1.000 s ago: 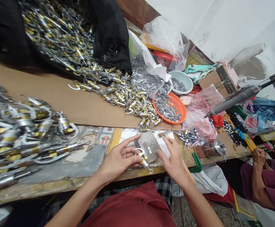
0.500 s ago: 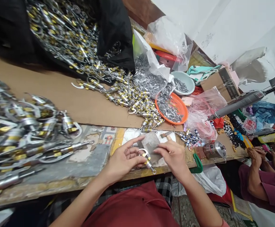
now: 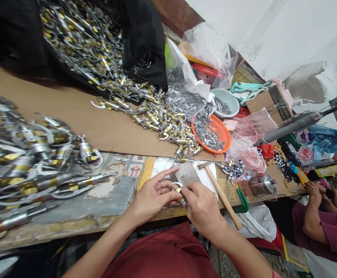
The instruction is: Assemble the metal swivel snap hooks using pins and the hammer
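My left hand (image 3: 154, 195) pinches a small silver-and-yellow metal keychain piece (image 3: 182, 200) with a curved white-silver arm. My right hand (image 3: 203, 206) has its fingertips closed on the same piece from the right, hiding its ring end. Just beyond the fingers is a grey metal block (image 3: 188, 172) on a white sheet (image 3: 162, 165). A hammer (image 3: 224, 197) with a wooden handle lies right of my right hand, its handle sticking out past the table edge.
Similar pieces form a pile (image 3: 41, 154) at left and spill from a black bag (image 3: 145, 42) at the back. An orange tray (image 3: 228, 133) and a pale bowl (image 3: 234, 102) hold small metal parts. A green clamp (image 3: 243, 201), metal mug (image 3: 262, 184) and electric screwdriver (image 3: 290, 127) are at right, with a co-worker's arm (image 3: 312, 214) beyond.
My right hand has come from the metal block down and left onto the keychain piece. The hammer's handle, hidden behind that hand before, now shows. My left hand keeps its hold.
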Motion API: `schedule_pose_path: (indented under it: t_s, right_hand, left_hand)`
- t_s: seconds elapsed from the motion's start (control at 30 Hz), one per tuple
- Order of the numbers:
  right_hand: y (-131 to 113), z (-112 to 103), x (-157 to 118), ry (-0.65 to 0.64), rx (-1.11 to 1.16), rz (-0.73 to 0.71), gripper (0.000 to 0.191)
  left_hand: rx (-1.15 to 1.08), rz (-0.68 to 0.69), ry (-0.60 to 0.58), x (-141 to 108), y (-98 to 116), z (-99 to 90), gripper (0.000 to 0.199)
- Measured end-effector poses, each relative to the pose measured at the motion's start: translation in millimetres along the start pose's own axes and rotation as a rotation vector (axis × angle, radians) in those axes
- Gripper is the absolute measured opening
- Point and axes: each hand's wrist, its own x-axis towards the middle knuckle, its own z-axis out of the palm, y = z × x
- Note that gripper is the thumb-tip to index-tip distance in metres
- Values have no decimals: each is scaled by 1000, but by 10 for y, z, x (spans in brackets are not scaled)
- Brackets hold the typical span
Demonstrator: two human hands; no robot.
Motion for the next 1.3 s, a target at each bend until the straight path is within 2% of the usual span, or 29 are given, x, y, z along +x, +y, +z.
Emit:
schedule_pose_path:
  t_s: [0.17, 0.33, 0.43, 0.53, 0.6, 0.67, 0.7, 0.77, 0.87, 0.93, 1.03, 1.13, 1.2, 1.3]
  right_hand:
    - [-79, -40, -48, -75, -25, 11, 32]
    - [-100, 48, -192, -22, 100, 41, 45]
    - [132, 117, -330, 116, 277, 102, 48]
    - [577, 202, -477, 264, 205, 374, 39]
    - [867, 274, -557, 143, 126, 524, 43]
    - [1050, 336, -605, -32, 169, 581, 40]
    - [1085, 351, -616, -85, 220, 590, 36]
    - [1044, 330, -625, -86, 325, 600, 29]
    - [794, 158, -641, 14, 427, 540, 26]
    - [598, -6, -665, 48, 446, 400, 29]
    - [393, -205, -697, 77, 392, 183, 42]
    - [331, -279, -704, 181, 307, 92, 55]
    - [329, -271, -708, 162, 254, 62, 57]
    - [318, -224, -737, 61, 201, 59, 58]
  left_hand:
    - [10, -1, 16, -9, 9, 5, 77]
    - [13, 5, 21, 8, -17, -11, 79]
    - [28, 6, 21, 9, -19, -18, 78]
    - [43, -1, 39, 4, -9, -20, 78]
    - [55, 6, 50, 2, -2, -22, 77]
    - [61, 19, 50, 4, 0, -26, 78]
    - [60, 22, 47, 6, 0, -28, 79]
    - [54, 23, 41, 8, -1, -30, 79]
    - [51, 25, 35, 5, 3, -27, 79]
    - [59, 29, 31, -2, 14, -20, 79]
    - [76, 29, 33, -10, 36, -8, 80]
    - [84, 35, 38, -10, 48, -1, 82]
    - [85, 50, 36, -7, 47, 1, 84]
    - [93, 68, 48, -3, 35, 2, 84]
